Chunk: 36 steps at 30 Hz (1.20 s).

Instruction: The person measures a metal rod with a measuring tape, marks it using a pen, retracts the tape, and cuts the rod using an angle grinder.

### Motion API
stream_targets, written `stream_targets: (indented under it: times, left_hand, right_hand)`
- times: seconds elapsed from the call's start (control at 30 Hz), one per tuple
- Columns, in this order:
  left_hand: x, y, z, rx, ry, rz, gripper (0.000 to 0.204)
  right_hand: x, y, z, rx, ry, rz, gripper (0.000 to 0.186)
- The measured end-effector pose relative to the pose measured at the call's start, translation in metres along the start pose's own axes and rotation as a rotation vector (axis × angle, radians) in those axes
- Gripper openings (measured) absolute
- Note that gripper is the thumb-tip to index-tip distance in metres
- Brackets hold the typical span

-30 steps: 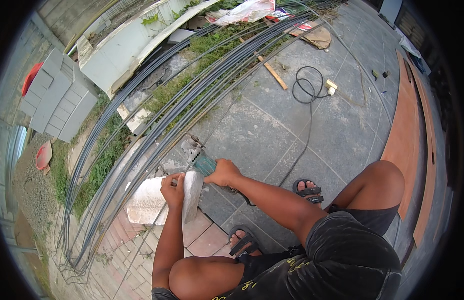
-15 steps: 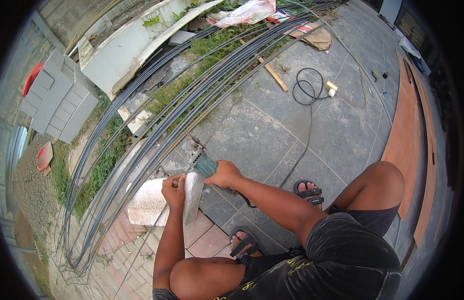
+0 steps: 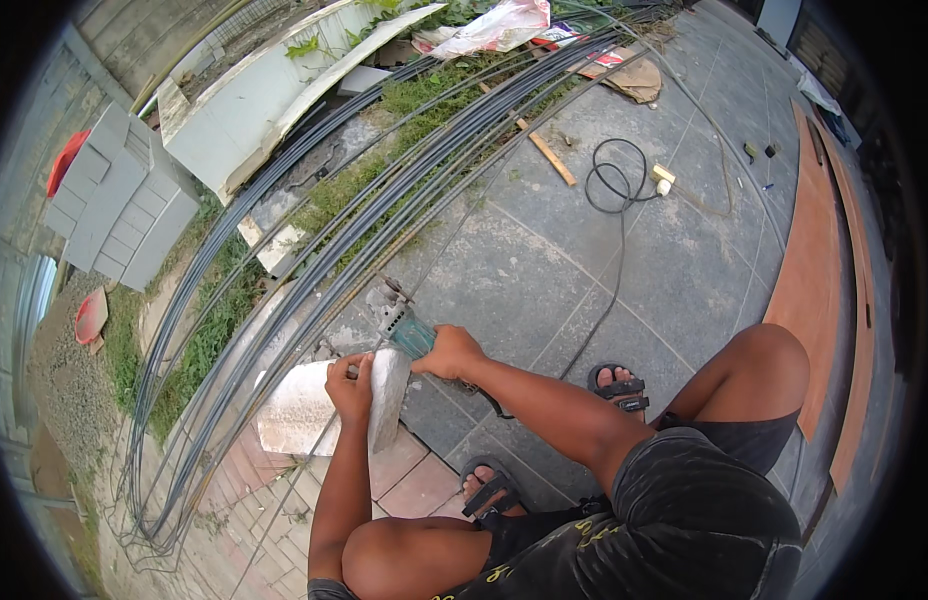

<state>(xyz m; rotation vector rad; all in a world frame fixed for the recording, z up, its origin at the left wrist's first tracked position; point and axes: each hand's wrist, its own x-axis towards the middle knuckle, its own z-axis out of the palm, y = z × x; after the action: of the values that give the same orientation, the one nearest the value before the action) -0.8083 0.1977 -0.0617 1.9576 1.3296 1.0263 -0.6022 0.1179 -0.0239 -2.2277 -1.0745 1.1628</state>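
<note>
My right hand [image 3: 450,349] grips a teal angle grinder [image 3: 408,330], whose disc end sits at a thin metal rod [image 3: 283,507]; whether they touch I cannot tell. My left hand [image 3: 349,385] is closed on that rod, just left of the grinder. The rod runs diagonally over a white, rough-surfaced block [image 3: 284,405] lying below both hands. The grinder's cord runs away across the tiles behind my right hand.
Long bundles of steel bars [image 3: 454,120] curve along the left over weeds. A coiled black cable [image 3: 619,175] and a wooden strip [image 3: 546,150] lie ahead. Orange boards [image 3: 804,280] line the right. Grey stacked pieces [image 3: 119,200] and a red dish [image 3: 90,315] stand left.
Both hands and the grinder sit slightly lower in the picture, along with the surroundings. The hold on rod and grinder looks the same.
</note>
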Motion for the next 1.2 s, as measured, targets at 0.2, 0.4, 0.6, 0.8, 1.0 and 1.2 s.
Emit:
stream_targets:
  times: [0.2,0.4,0.6,0.8,1.0,1.2]
  left_hand:
    - [-0.0009,0.0025,-0.0016,0.000,-0.002,0.004,0.014]
    - [-0.0004,0.0012,-0.0016,-0.011,-0.005,0.002,0.014]
    - [0.0000,-0.0030,-0.0003,-0.002,0.000,-0.001,0.014]
    - [-0.0002,-0.0025,-0.0004,0.000,0.000,0.011,0.014]
    - [-0.0003,-0.0014,-0.0010,0.004,0.001,0.008,0.014]
    - [-0.0002,-0.0046,-0.0001,-0.004,0.009,0.013,0.016]
  right_hand:
    - [-0.0013,-0.0009,-0.0011,-0.003,-0.020,-0.002,0.076]
    - [-0.0015,-0.0002,-0.0002,-0.014,-0.003,0.002,0.078]
    - [-0.0021,-0.0014,-0.0017,-0.018,-0.016,0.004,0.078]
    - [-0.0036,-0.0026,-0.0033,-0.017,-0.021,0.006,0.076]
    - [-0.0016,-0.0016,-0.0026,0.002,-0.029,0.009,0.075]
    - [-0.0013,-0.0021,-0.0015,-0.005,-0.038,0.014,0.076]
